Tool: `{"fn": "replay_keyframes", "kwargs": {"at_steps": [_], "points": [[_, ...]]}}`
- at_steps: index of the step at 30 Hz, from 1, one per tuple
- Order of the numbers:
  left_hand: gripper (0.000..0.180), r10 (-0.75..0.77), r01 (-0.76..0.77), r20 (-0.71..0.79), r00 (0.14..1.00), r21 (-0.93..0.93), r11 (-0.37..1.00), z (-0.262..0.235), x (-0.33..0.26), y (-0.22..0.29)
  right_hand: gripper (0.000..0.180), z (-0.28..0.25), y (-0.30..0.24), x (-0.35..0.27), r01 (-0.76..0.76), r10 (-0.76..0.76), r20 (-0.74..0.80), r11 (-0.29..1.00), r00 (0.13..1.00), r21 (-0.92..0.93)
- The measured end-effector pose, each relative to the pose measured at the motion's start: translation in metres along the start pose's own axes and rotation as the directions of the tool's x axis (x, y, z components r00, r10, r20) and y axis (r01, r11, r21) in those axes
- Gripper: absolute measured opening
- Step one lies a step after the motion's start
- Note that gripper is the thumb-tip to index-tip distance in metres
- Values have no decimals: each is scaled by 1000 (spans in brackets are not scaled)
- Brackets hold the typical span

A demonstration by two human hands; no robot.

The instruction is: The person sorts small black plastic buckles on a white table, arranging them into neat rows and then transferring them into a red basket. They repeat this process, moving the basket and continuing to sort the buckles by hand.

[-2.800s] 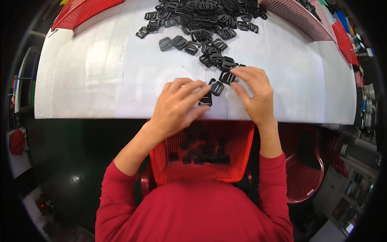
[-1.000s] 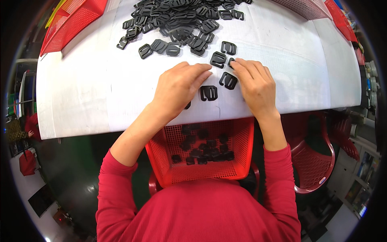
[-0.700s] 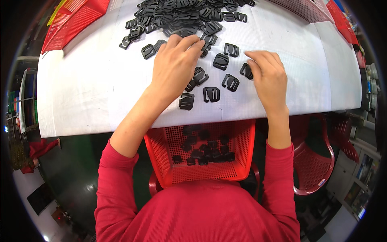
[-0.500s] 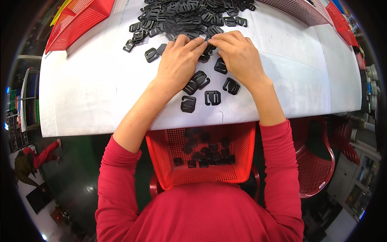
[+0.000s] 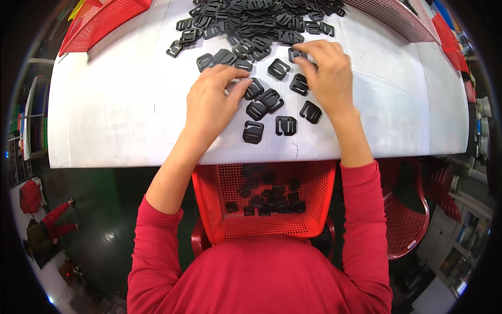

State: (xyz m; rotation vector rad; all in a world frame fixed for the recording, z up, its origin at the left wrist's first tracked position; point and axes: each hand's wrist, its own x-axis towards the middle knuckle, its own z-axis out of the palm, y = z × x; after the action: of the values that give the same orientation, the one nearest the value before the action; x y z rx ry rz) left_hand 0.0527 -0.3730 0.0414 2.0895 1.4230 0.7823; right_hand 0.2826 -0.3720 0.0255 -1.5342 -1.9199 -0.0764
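Note:
Black plastic buckles, flat and slotted, cover much of the white tabletop (image 5: 120,110). My left hand (image 5: 212,102) has its thumb and forefinger together on the edge of one buckle (image 5: 255,89), left of the middle. To the right and farther off, my right hand (image 5: 330,76) pinches another buckle (image 5: 296,54) between thumb and fingers, near the foot of the big heap (image 5: 256,21). Between my hands and the near edge lie several loose buckles, among them one (image 5: 286,125) flat by itself and a pair (image 5: 264,104) overlapping.
Below the table edge, a red perforated basket (image 5: 209,209) in front of me holds several black pieces. A red basket (image 5: 104,26) stands far left, a pale pink one (image 5: 392,18) far right. A dark red chair (image 5: 408,225) is at the right. Another person (image 5: 47,227) is far left.
My hands have come apart: the left moved nearer and left, the right moved right. The buckles that were under my fingers now lie spread out between the hands.

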Motion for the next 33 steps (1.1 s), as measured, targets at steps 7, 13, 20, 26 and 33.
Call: {"fn": "replay_keyframes", "kwargs": {"at_steps": [7, 13, 20, 26, 33], "points": [[20, 174, -166, -117, 978, 79, 983, -2, -14, 2, 22, 4, -24, -4, 73, -77, 73, 996, 994, 54], [30, 349, -334, -24, 937, 234, 913, 14, -34, 12, 22, -11, -13, -1, -142, 154, -31, 961, 988, 238], [30, 426, -409, -41, 904, 212, 888, 24, -41, 2, 23, -35, 2, -42, -186, 181, 50, 967, 982, 172], [41, 272, -262, -134, 953, 85, 961, 11, -43, -6, 42, -29, 10, -57, -97, 85, 78, 980, 993, 174], [72, 331, -373, 186, 925, 286, 882, 20, -41, 3, 49, -10, 6, -35, 94, -101, 255, 995, 962, 39]]}}
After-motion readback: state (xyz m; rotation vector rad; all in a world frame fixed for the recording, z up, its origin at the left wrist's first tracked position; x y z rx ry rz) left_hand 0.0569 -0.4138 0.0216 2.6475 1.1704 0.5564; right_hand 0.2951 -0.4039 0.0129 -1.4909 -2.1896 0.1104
